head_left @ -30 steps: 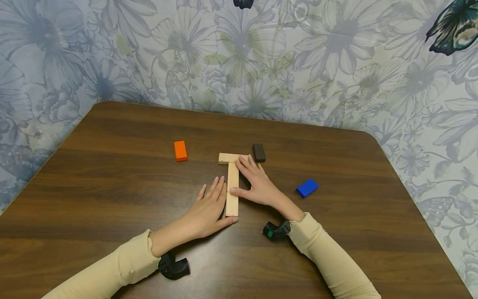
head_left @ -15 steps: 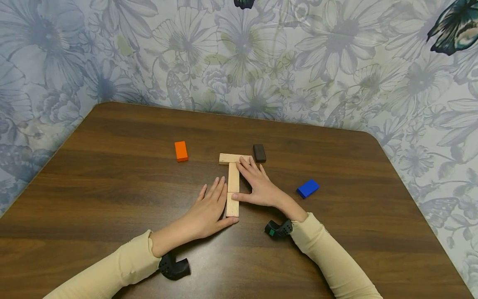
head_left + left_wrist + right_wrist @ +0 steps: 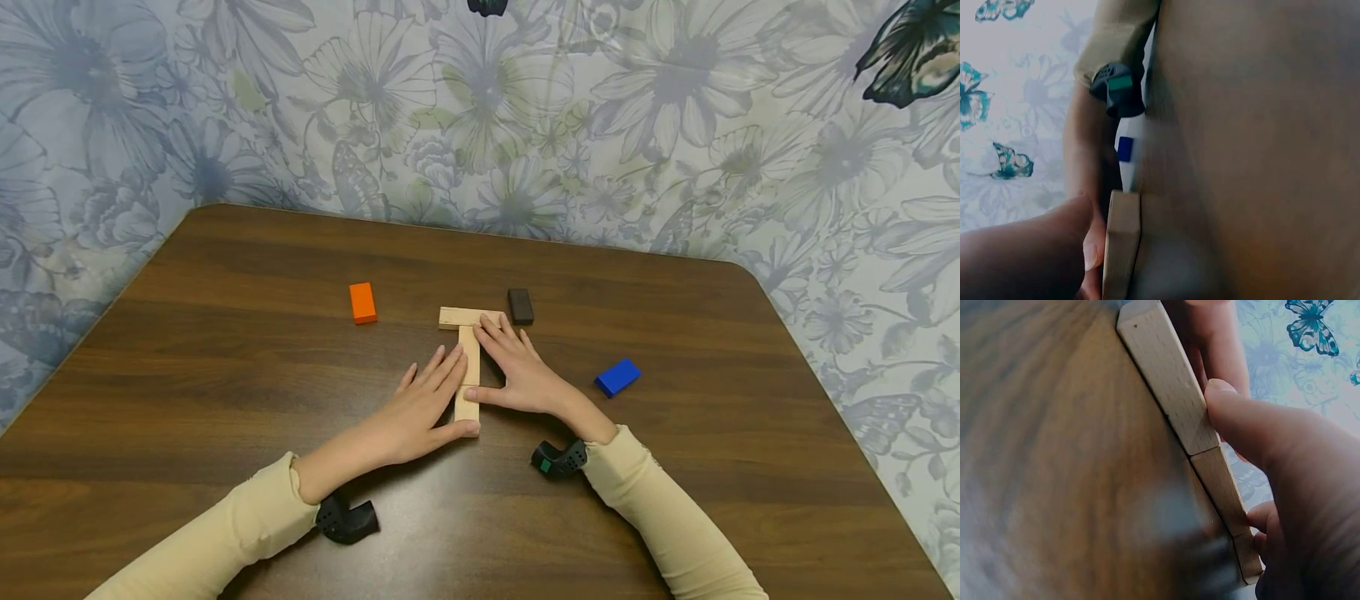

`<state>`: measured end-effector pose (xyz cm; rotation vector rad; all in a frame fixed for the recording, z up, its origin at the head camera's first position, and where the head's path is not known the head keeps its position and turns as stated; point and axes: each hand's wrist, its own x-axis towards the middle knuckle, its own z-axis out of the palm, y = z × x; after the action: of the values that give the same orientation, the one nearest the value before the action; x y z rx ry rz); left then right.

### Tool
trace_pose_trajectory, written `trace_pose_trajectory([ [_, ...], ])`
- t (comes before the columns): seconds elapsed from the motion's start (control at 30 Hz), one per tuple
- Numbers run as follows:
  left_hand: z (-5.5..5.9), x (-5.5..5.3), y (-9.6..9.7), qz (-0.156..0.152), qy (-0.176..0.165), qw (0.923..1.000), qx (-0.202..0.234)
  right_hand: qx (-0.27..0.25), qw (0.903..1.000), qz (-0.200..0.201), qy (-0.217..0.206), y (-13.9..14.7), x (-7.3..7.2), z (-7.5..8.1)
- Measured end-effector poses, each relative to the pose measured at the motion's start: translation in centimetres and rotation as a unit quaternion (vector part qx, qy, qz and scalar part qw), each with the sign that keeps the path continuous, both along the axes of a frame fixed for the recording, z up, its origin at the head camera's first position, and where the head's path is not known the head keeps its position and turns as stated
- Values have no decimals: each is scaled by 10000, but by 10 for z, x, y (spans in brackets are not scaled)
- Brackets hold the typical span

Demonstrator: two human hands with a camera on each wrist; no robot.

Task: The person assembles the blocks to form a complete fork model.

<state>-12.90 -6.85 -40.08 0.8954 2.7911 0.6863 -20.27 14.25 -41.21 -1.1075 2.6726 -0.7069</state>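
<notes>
Three pale wooden blocks form a T on the table: one lies crosswise at the far end [image 3: 453,317], a middle block [image 3: 472,368] and a near block [image 3: 468,410] run end to end toward me. Along the stem's left side, my left hand [image 3: 408,423] has its fingers extended, index over the middle block's edge and thumb over the near end. On the other side my right hand [image 3: 525,379] is spread, its fingertips at the crosswise block and thumb at the seam. The right wrist view shows the near block [image 3: 1169,378] meeting the middle block [image 3: 1219,487].
An orange block [image 3: 363,302] lies at the far left of the T. A dark block [image 3: 521,307] sits right beside the crosswise block's end, and a blue block [image 3: 617,378] lies farther right. Behind the wooden table [image 3: 225,333] stands a floral wall [image 3: 480,125].
My left hand has shifted slightly forward and right, its fingertips and thumb now over the stem blocks. The right thumb has slid slightly nearer, to the seam; the blocks look unmoved.
</notes>
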Motion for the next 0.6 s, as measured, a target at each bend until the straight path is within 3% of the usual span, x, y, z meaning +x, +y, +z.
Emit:
trace_pose_trajectory([
  [0.33,11,-27,-9,-681,135,9973,-244,14,10000,35,-19,0,1,2],
  [0.6,15,-41,-8,-931,-97,9945,-461,11,9996,187,-198,6,2,13],
])
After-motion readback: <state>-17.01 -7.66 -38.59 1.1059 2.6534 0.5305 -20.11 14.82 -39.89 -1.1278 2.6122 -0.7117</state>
